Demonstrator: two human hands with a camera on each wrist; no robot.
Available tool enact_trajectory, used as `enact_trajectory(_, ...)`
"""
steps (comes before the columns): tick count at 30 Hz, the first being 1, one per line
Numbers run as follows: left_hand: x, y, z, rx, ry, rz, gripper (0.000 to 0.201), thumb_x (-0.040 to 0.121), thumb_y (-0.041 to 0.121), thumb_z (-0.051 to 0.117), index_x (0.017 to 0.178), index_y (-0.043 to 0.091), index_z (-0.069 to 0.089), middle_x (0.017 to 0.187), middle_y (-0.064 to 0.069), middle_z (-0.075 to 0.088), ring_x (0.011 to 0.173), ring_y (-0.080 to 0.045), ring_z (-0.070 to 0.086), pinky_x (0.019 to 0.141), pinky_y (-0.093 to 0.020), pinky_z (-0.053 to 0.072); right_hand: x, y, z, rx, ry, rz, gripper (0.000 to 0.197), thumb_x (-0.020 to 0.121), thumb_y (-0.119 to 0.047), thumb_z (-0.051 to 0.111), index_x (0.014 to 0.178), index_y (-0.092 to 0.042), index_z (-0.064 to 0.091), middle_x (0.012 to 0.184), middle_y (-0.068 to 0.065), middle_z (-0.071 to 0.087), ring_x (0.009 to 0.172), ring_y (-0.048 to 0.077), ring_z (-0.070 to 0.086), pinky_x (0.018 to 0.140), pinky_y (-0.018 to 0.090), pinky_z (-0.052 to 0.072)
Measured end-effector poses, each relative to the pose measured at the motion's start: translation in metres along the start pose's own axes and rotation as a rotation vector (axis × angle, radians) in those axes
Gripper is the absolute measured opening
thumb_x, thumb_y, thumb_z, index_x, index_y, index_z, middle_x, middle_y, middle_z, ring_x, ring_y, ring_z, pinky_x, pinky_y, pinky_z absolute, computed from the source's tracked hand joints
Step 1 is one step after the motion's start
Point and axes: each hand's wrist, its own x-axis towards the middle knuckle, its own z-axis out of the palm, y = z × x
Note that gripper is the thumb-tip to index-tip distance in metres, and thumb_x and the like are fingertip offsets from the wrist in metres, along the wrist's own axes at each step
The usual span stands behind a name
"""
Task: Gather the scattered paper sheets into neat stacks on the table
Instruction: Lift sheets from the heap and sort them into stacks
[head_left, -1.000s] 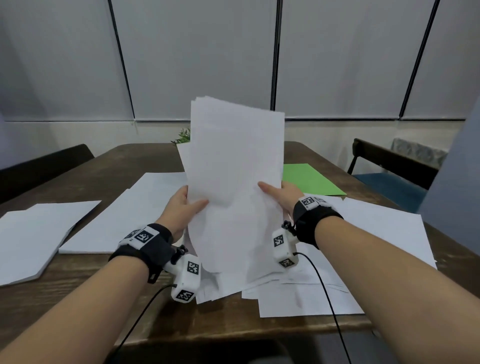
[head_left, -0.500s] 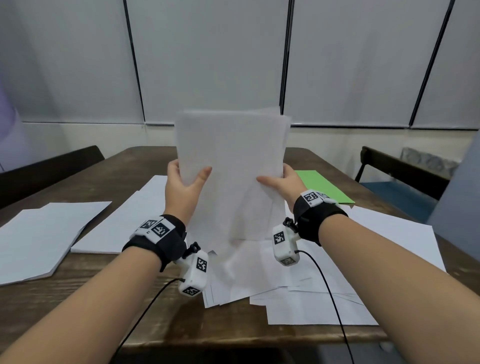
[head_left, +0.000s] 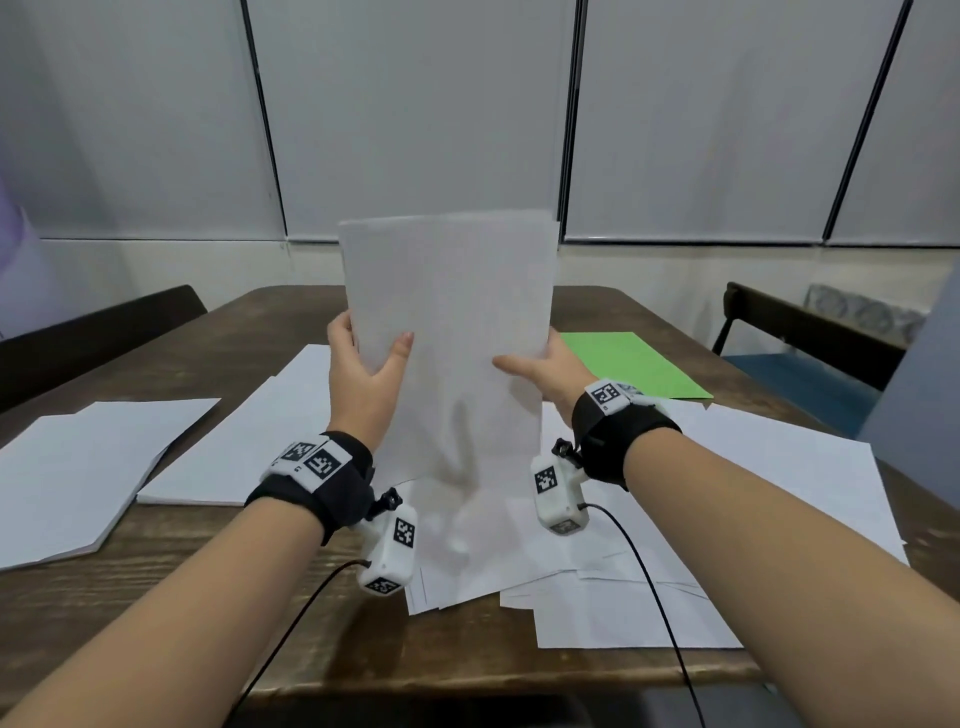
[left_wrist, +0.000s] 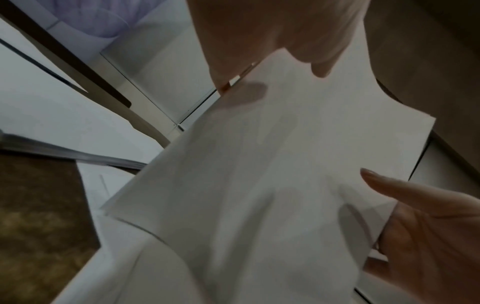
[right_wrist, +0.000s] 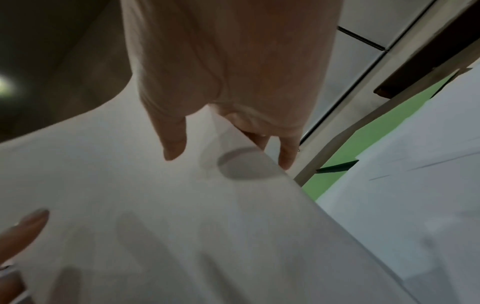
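Note:
A bundle of white paper sheets (head_left: 447, 322) stands upright above the middle of the wooden table (head_left: 156, 561). My left hand (head_left: 363, 374) grips its left edge, thumb on the near face, fingers behind. My right hand (head_left: 540, 374) grips the right edge the same way. In the left wrist view the bundle of sheets (left_wrist: 272, 174) fills the frame, with my left hand (left_wrist: 272, 41) on its edge; in the right wrist view my right hand (right_wrist: 228, 107) pinches the bundle of sheets (right_wrist: 155, 216). Loose white sheets (head_left: 597, 587) lie scattered under the bundle.
A white stack (head_left: 67, 467) lies at the left, another white stack (head_left: 234, 436) beside it. A green sheet (head_left: 634, 364) lies at the far right, a large white sheet (head_left: 779, 478) on the right. Dark chairs (head_left: 810, 332) stand at both sides.
The held sheets have been squared up, their top edges now nearly level, and the bundle stands straighter. Both hands have slid higher along its side edges.

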Motion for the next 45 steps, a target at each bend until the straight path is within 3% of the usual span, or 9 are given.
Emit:
enact_trajectory(5,0.001,-0.002,-0.002,0.031,0.002,0.002,0.052,0.091,0.02,0.061,0.136,0.019,0.034,0.119,0.006,0.057,0.104,0.0,0.058,0.091,-0.02,0.047,0.002,0.012,0.004,-0.023,0.031,0.007,0.041,0.084,-0.015,0.069,0.121,-0.008,0.055,0.118,0.008,0.066,0.106,0.023,0.065,0.101,0.044,0.047)
enact_trajectory(17,-0.009,-0.021,0.004,0.065,-0.124,-0.302,0.025,0.093,0.014,0.059,0.116,0.019,0.051,0.111,0.0,0.063,0.105,-0.021,0.062,0.092,-0.037,0.05,-0.003,0.003,-0.001,-0.017,0.164,0.037,0.051,0.065,-0.015,0.072,0.111,-0.012,0.05,0.108,0.012,0.067,0.098,0.029,0.066,0.092,0.048,0.052)
enact_trajectory(21,0.0,-0.017,0.04,0.006,-0.355,-0.521,0.033,0.094,0.006,0.056,0.126,0.008,0.053,0.119,-0.006,0.063,0.103,-0.024,0.062,0.092,-0.037,0.049,-0.013,-0.007,-0.066,-0.155,0.225,0.102,0.061,0.073,-0.031,0.081,0.122,-0.014,0.048,0.113,0.008,0.065,0.091,0.018,0.064,0.072,0.031,0.052)
enact_trajectory(25,-0.017,-0.055,0.071,0.356,-0.561,-0.69,0.033,0.095,0.006,0.054,0.127,-0.001,0.053,0.126,-0.013,0.058,0.11,-0.03,0.058,0.089,-0.029,0.05,-0.032,0.02,-0.154,-0.628,0.216,0.426,0.08,0.078,-0.057,0.07,0.142,-0.017,0.041,0.135,0.004,0.049,0.124,0.023,0.048,0.099,0.034,0.038)
enact_trajectory(29,-0.042,-0.082,0.097,0.554,-0.63,-0.798,0.042,0.097,0.002,0.047,0.137,-0.007,0.039,0.139,-0.022,0.047,0.127,-0.035,0.048,0.054,-0.01,0.047,-0.052,0.045,-0.212,-0.889,0.2,0.657,0.093,0.076,-0.061,0.069,0.146,-0.011,0.034,0.151,0.008,0.037,0.137,0.03,0.036,0.111,0.038,0.03)
enact_trajectory(32,-0.037,-0.066,0.105,0.886,-0.725,-0.73,0.042,0.106,0.019,0.026,0.141,-0.001,0.037,0.147,-0.014,0.039,0.135,-0.026,0.039,0.1,-0.024,0.035,-0.058,0.052,-0.238,-0.988,0.166,0.764,0.087,0.075,-0.061,0.069,0.142,-0.015,0.038,0.141,0.008,0.048,0.112,0.028,0.054,0.087,0.033,0.046)
enact_trajectory(35,-0.027,-0.06,0.112,1.044,-0.752,-0.688,0.046,0.105,0.028,0.026,0.139,0.001,0.042,0.147,-0.011,0.04,0.135,-0.023,0.039,0.104,-0.025,0.03,-0.058,0.061,-0.256,-0.915,0.172,0.851,0.068,0.072,-0.047,0.08,0.124,-0.016,0.049,0.095,0.007,0.06,0.066,0.021,0.058,0.045,0.022,0.045)
enact_trajectory(40,-0.012,-0.067,0.115,1.309,-0.99,-0.607,0.056,0.104,0.04,0.02,0.137,0.002,0.044,0.144,-0.012,0.043,0.132,-0.024,0.041,0.104,-0.027,0.03,-0.059,0.062,-0.261,-1.198,0.127,0.885,0.07,0.076,-0.064,0.066,0.125,-0.013,0.058,0.124,0.009,0.061,0.114,0.028,0.057,0.097,0.033,0.044)
enact_trajectory(45,-0.011,-0.068,0.114,1.375,-1.028,-0.606,0.059,0.104,0.043,0.018,0.14,0.003,0.04,0.146,-0.011,0.042,0.133,-0.023,0.041,0.105,-0.027,0.03,-0.053,0.069,-0.255,-1.241,0.016,0.859,0.074,0.073,-0.073,0.062,0.127,-0.022,0.056,0.127,0.007,0.059,0.116,0.026,0.056,0.1,0.035,0.044)
